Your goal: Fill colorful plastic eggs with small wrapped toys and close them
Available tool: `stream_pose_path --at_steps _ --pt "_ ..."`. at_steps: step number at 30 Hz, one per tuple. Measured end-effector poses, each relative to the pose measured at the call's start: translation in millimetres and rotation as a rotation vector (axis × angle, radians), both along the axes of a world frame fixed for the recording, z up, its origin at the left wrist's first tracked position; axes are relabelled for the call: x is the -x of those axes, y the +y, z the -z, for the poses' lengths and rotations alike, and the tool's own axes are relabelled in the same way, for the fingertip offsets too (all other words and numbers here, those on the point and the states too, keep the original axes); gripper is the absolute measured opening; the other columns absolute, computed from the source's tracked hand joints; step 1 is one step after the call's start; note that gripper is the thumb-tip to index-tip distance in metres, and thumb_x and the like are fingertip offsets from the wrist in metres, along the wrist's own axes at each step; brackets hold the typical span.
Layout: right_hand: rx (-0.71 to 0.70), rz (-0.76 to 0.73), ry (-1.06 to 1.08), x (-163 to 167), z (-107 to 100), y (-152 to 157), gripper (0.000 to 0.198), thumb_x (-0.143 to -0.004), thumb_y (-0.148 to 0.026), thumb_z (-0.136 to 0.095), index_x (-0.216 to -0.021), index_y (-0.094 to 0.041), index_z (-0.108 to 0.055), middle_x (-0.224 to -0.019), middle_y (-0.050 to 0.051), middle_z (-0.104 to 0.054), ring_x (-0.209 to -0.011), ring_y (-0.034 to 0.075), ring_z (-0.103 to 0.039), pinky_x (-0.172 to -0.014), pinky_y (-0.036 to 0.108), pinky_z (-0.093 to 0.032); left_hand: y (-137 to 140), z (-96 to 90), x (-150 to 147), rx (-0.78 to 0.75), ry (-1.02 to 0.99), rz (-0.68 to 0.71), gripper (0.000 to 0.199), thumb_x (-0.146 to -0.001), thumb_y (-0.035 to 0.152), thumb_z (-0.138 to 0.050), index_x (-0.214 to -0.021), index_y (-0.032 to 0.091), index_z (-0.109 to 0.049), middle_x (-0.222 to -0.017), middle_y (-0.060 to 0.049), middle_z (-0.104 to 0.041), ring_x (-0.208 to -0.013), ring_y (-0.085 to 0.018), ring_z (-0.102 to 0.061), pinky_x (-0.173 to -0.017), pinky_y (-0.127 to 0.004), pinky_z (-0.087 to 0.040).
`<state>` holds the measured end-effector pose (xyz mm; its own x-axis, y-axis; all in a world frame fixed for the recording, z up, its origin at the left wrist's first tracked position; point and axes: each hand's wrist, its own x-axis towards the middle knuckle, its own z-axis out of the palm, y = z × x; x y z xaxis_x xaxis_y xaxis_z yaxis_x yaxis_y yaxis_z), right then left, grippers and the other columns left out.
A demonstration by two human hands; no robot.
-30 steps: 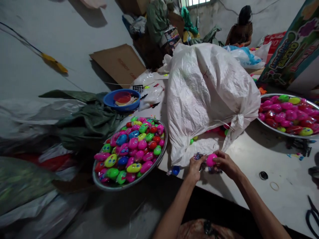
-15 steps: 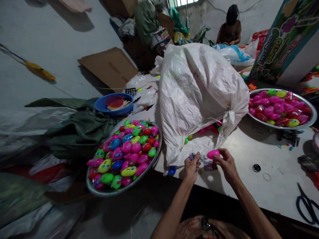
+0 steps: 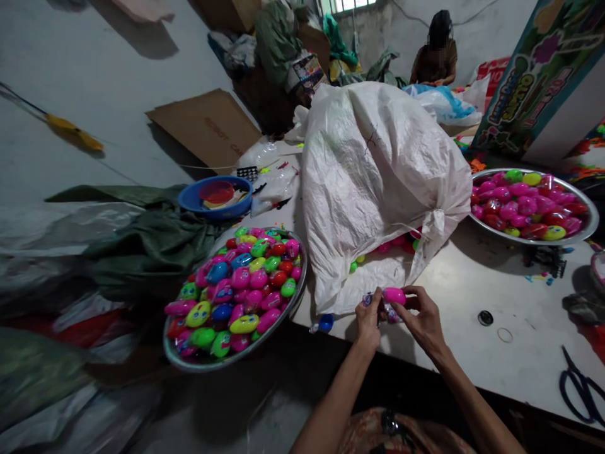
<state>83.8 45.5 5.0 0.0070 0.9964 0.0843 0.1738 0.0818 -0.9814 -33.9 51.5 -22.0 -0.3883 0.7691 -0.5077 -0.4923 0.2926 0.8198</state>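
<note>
A pink plastic egg is pinched in the fingers of my right hand, over the table's front edge. My left hand is closed on a printed clear plastic wrapper, right beside the egg. The egg's left end meets my left fingertips; whether it sits inside the wrapper I cannot tell. More printed film shows under the egg, between the hands. To the left, a blue half shell lies at the table edge. Behind the hands stands a big white woven sack, with colored eggs showing at its mouth.
A metal basin of wrapped eggs stands at the left, another basin at the right. Scissors, a black ring and a rubber band lie on the right. A blue bowl is farther back. A person sits behind.
My right hand has moved left with the pink egg, bringing it against my left fingers and the wrapper. My left hand has shifted slightly right.
</note>
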Motion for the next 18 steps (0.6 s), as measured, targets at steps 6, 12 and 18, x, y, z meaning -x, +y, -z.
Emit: stream_pose_path --at_steps 6,12,18 --pt "0.151 -0.062 0.216 -4 13 -7 0.031 -0.071 -0.038 -0.066 -0.092 -0.02 -0.054 -0.079 0.003 -0.067 -0.07 0.019 -0.065 -0.062 0.03 -0.053 -5 -7.0 -3 -0.083 -0.132 0.144 0.036 -0.055 0.038 -0.076 -0.076 0.013 -0.063 -0.047 0.007 -0.047 -0.037 -0.004 -0.036 -0.041 -0.019 -0.029" --pt "0.11 0.03 0.25 -6 27 -15 0.028 -0.072 -0.033 -0.067 -0.093 -0.019 -0.053 -0.08 0.004 -0.065 -0.072 0.019 -0.064 -0.065 0.032 -0.053 -3 -8.7 -11 -0.094 -0.384 0.179 0.035 -0.049 0.028 -0.079 -0.078 0.016 -0.064 -0.062 0.006 -0.056 -0.036 0.001 -0.027 -0.042 -0.017 -0.031" --pt "-0.176 0.055 -0.074 -19 34 -20 0.019 -0.077 -0.027 -0.06 -0.095 -0.02 -0.055 -0.087 0.005 -0.059 -0.079 0.018 -0.06 -0.07 0.032 -0.05 -7 -3.2 -18 -0.061 -0.419 0.345 0.025 -0.053 0.024 -0.078 -0.068 0.014 -0.06 -0.05 0.007 -0.049 -0.034 0.0 -0.029 -0.039 -0.016 -0.026"
